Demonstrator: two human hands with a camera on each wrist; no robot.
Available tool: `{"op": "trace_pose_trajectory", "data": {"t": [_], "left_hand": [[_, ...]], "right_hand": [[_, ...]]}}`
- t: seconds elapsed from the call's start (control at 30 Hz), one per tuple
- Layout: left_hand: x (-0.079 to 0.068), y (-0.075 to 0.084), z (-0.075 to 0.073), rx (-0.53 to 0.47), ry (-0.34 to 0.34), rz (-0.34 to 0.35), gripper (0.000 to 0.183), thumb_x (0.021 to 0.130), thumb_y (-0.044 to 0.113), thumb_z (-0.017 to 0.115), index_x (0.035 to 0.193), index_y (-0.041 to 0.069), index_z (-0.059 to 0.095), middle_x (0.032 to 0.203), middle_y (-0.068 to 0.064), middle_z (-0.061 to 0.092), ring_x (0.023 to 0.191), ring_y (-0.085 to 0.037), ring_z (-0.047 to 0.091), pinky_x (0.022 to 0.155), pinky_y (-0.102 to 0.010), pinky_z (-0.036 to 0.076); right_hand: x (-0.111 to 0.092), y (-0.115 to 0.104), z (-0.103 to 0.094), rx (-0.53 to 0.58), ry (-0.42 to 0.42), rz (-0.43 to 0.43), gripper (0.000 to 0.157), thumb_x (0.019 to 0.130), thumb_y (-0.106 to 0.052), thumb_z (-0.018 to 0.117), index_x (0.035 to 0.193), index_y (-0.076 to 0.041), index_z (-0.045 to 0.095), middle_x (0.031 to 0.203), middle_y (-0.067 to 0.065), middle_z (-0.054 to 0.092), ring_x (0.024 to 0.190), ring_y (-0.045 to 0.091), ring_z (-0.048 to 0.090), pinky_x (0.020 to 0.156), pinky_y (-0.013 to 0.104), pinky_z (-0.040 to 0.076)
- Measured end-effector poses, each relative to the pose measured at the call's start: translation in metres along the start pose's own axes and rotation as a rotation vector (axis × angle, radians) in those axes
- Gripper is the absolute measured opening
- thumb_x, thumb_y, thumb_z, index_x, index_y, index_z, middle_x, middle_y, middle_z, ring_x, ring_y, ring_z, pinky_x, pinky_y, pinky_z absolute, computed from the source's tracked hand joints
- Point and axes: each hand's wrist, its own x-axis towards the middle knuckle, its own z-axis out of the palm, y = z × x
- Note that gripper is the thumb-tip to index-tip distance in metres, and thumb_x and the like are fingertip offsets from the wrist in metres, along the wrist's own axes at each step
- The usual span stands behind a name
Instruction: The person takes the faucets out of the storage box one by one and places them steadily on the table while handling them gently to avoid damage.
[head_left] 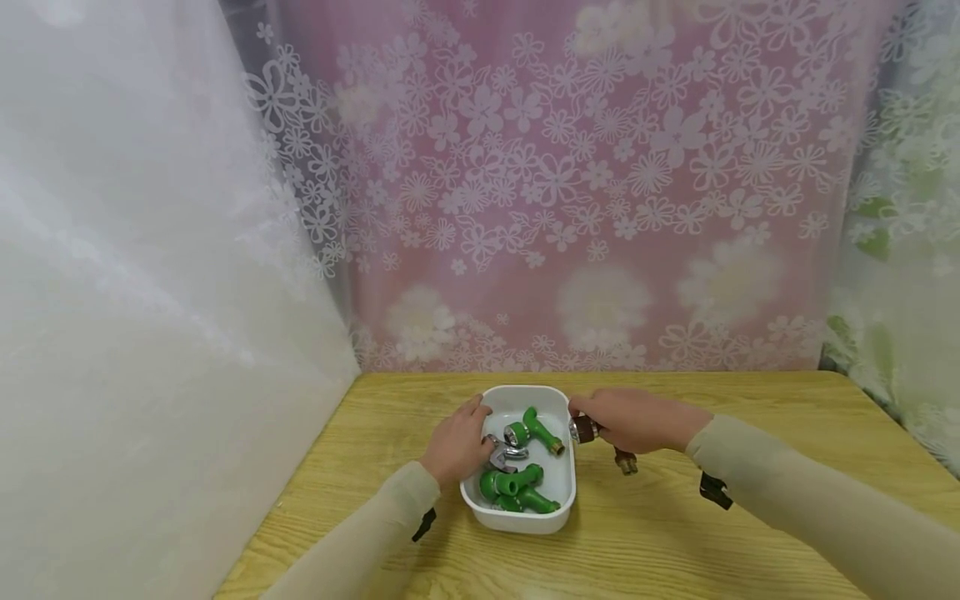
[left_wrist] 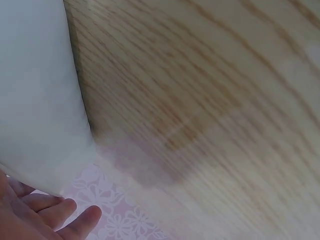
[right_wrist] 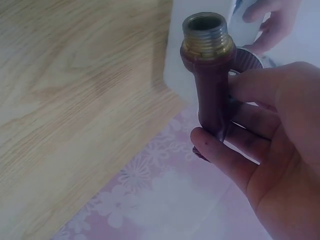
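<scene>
My right hand grips a brown tap just outside the right wall of the white tub. Its threaded brass end points toward the camera in the right wrist view, and a ridged chrome collar shows behind the thumb. My left hand holds the tub's left rim, thumb on the inner side. The left fingertips show beyond the tub's wall in the left wrist view. Inside the tub lie several green taps and a chrome tap, near the left thumb and partly covered by it.
The tub stands on a wood-grain table. Behind the table's far edge hangs a pink flowered curtain. A white sheet borders the left side, and a pale leafy curtain the right.
</scene>
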Motion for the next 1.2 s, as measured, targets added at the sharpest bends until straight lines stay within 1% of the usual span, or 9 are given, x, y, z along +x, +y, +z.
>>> {"op": "trace_pose_trajectory", "data": {"t": [0.17, 0.33, 0.47, 0.7, 0.83, 0.97, 1.03, 1.1, 1.2], "left_hand": [[0.001, 0.002, -0.003, -0.005, -0.012, 0.007, 0.049, 0.095, 0.028, 0.061, 0.14, 0.009, 0.055, 0.159, -0.017, 0.038, 0.141, -0.032, 0.047, 0.107, -0.048, 0.047], [0.002, 0.001, -0.001, 0.01, -0.009, 0.017, 0.048, 0.096, 0.029, 0.061, 0.139, 0.009, 0.055, 0.158, -0.017, 0.039, 0.141, -0.031, 0.046, 0.108, -0.047, 0.046], [0.002, 0.0, 0.001, 0.01, -0.002, 0.021, 0.048, 0.096, 0.03, 0.06, 0.139, 0.009, 0.055, 0.158, -0.017, 0.039, 0.144, -0.032, 0.043, 0.111, -0.047, 0.043], [-0.001, 0.003, 0.0, -0.022, -0.005, 0.01, 0.048, 0.097, 0.029, 0.059, 0.14, 0.007, 0.055, 0.159, -0.017, 0.038, 0.145, -0.032, 0.041, 0.112, -0.047, 0.041], [-0.002, 0.004, 0.001, -0.015, -0.008, 0.004, 0.049, 0.098, 0.03, 0.059, 0.14, 0.005, 0.054, 0.159, -0.017, 0.037, 0.144, -0.031, 0.043, 0.112, -0.047, 0.042], [-0.003, 0.003, 0.002, -0.01, 0.001, 0.007, 0.05, 0.098, 0.029, 0.058, 0.141, 0.003, 0.053, 0.158, -0.018, 0.038, 0.142, -0.032, 0.044, 0.111, -0.046, 0.043], [-0.003, 0.003, 0.001, -0.012, 0.013, 0.011, 0.05, 0.098, 0.028, 0.058, 0.14, 0.002, 0.052, 0.155, -0.019, 0.043, 0.14, -0.032, 0.046, 0.11, -0.046, 0.044], [-0.003, 0.003, 0.0, -0.01, 0.033, 0.015, 0.049, 0.097, 0.026, 0.057, 0.139, 0.0, 0.052, 0.146, -0.02, 0.052, 0.135, -0.032, 0.052, 0.107, -0.045, 0.047], [-0.003, 0.003, 0.0, 0.001, 0.059, 0.01, 0.046, 0.096, 0.024, 0.057, 0.135, -0.001, 0.053, 0.13, -0.018, 0.062, 0.123, -0.03, 0.059, 0.101, -0.042, 0.052]], "right_hand": [[-0.009, 0.01, 0.006, 0.019, -0.018, 0.028, 0.026, 0.099, -0.001, 0.054, 0.112, -0.024, 0.056, 0.09, -0.01, 0.063, 0.077, 0.003, 0.057, 0.071, 0.029, 0.053], [-0.013, 0.019, 0.019, 0.023, -0.047, 0.071, 0.024, 0.1, -0.004, 0.056, 0.116, -0.022, 0.057, 0.091, -0.008, 0.063, 0.08, 0.006, 0.06, 0.071, 0.031, 0.053], [-0.011, 0.025, 0.03, 0.03, -0.062, 0.083, 0.025, 0.1, -0.004, 0.058, 0.119, -0.02, 0.058, 0.091, -0.008, 0.063, 0.081, 0.008, 0.06, 0.071, 0.031, 0.052], [-0.006, 0.029, 0.044, 0.029, -0.06, 0.11, 0.029, 0.097, -0.002, 0.06, 0.117, -0.023, 0.058, 0.089, -0.007, 0.061, 0.076, 0.007, 0.055, 0.069, 0.031, 0.049], [-0.001, 0.031, 0.051, 0.027, -0.043, 0.089, 0.028, 0.097, -0.001, 0.059, 0.115, -0.023, 0.058, 0.087, -0.007, 0.06, 0.076, 0.006, 0.054, 0.069, 0.032, 0.049], [0.003, 0.033, 0.058, 0.018, -0.017, 0.052, 0.024, 0.097, -0.003, 0.059, 0.111, -0.022, 0.058, 0.087, -0.008, 0.06, 0.076, 0.006, 0.055, 0.069, 0.032, 0.051], [0.005, 0.034, 0.06, 0.021, -0.002, 0.03, 0.023, 0.097, -0.004, 0.06, 0.11, -0.022, 0.058, 0.087, -0.008, 0.061, 0.077, 0.005, 0.055, 0.07, 0.032, 0.051], [0.007, 0.036, 0.063, 0.026, 0.01, 0.02, 0.022, 0.097, -0.005, 0.06, 0.111, -0.022, 0.058, 0.087, -0.009, 0.061, 0.077, 0.005, 0.056, 0.07, 0.032, 0.051], [0.01, 0.038, 0.065, 0.016, 0.027, 0.031, 0.025, 0.097, -0.007, 0.062, 0.118, -0.021, 0.059, 0.088, -0.008, 0.062, 0.08, 0.005, 0.058, 0.073, 0.033, 0.053]]}}
